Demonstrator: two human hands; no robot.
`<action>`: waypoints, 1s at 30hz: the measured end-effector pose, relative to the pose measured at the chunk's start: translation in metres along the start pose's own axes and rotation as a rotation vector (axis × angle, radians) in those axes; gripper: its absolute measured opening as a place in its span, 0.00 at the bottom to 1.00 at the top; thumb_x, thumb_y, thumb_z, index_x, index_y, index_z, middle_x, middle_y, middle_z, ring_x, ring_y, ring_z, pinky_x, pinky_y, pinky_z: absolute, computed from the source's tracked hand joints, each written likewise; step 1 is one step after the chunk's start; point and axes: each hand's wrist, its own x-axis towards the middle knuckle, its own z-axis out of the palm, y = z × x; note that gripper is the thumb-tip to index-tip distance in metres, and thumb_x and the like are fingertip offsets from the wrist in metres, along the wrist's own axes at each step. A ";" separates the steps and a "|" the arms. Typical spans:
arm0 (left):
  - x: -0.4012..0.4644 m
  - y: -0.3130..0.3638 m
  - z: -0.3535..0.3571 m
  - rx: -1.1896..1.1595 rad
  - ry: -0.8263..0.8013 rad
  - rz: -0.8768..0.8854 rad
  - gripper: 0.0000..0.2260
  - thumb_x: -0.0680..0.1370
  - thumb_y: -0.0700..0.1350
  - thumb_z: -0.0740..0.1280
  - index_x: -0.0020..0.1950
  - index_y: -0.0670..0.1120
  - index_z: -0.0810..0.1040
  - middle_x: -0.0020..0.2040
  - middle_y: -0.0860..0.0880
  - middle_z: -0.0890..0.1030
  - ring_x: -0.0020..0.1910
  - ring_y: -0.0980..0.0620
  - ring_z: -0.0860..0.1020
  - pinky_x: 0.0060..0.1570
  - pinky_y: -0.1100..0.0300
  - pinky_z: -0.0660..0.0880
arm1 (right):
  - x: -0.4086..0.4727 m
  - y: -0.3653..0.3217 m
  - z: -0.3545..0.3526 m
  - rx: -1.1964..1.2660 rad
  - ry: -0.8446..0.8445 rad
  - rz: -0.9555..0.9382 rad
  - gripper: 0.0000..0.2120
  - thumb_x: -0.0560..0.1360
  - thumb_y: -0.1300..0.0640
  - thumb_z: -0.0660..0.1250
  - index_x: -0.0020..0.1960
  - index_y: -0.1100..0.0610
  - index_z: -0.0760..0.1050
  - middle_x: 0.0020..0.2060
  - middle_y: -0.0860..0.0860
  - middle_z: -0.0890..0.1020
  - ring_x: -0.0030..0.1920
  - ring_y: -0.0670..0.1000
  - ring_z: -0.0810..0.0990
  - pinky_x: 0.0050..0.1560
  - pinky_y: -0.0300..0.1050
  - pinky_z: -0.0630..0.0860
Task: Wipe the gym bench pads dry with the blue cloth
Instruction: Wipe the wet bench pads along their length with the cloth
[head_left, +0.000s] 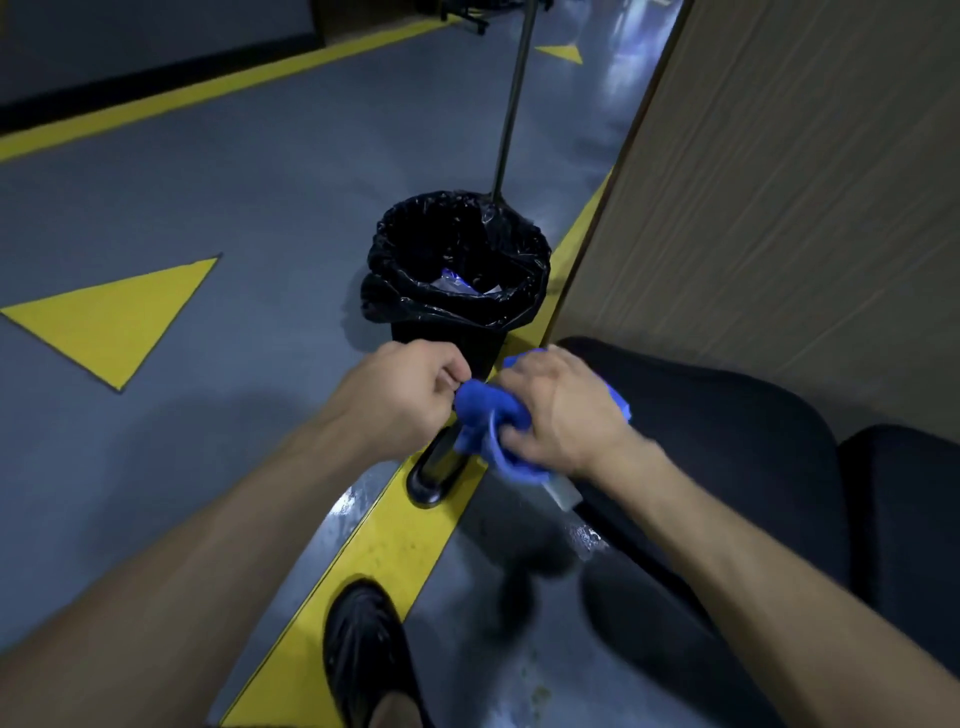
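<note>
A shoe stands on the yellow line at bottom centre. At mid-frame both hands grip the blue cloth: left hand pinching one end, right hand curled around the bunched rest. Black pads lie right; a lined bin stands beyond.

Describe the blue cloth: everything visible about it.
The blue cloth is a bright blue, soft, fuzzy-looking rag, bunched and twisted into a wad rather than spread flat. The right hand grips most of it, with folds showing beyond the fingers and below the palm. The left hand pinches its near corner. It is held in the air at the end of the black bench pad, in front of the bin.
</note>
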 end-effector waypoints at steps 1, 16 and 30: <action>-0.003 0.000 0.002 0.002 -0.007 -0.002 0.19 0.71 0.50 0.56 0.55 0.55 0.81 0.47 0.57 0.85 0.50 0.51 0.82 0.52 0.53 0.80 | -0.017 -0.007 0.006 -0.021 0.034 -0.032 0.24 0.64 0.47 0.66 0.59 0.52 0.79 0.55 0.52 0.82 0.62 0.58 0.77 0.69 0.53 0.66; -0.039 -0.028 0.018 0.138 -0.124 0.039 0.15 0.83 0.43 0.58 0.61 0.54 0.81 0.57 0.52 0.84 0.51 0.51 0.81 0.49 0.56 0.76 | -0.095 -0.013 0.031 -0.077 0.141 0.289 0.43 0.70 0.44 0.72 0.80 0.52 0.58 0.79 0.54 0.61 0.78 0.56 0.61 0.77 0.55 0.57; -0.057 -0.015 0.038 -0.019 -0.087 0.116 0.13 0.82 0.41 0.61 0.59 0.53 0.82 0.51 0.56 0.83 0.49 0.54 0.81 0.42 0.67 0.73 | -0.131 -0.006 0.032 0.011 0.254 0.388 0.35 0.78 0.37 0.57 0.79 0.54 0.61 0.78 0.54 0.63 0.77 0.55 0.62 0.77 0.53 0.58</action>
